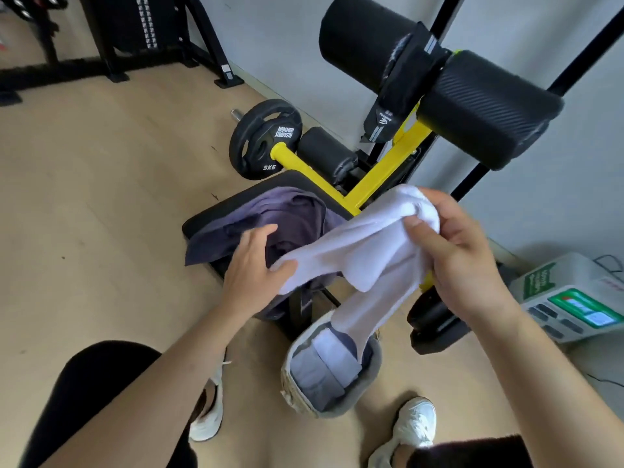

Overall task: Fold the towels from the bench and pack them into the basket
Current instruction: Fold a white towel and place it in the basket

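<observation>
The towel, centre frame above the basket, is likely light and limp; left fingers pinch its edge, right fingers clutch its bunched end; regrip at corners.

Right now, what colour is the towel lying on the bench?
The towel is purplish grey; the head view shows it.

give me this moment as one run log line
left hand: holds white towel | right hand: grips white towel | purple towel: on bench | basket: holds folded towels
</observation>
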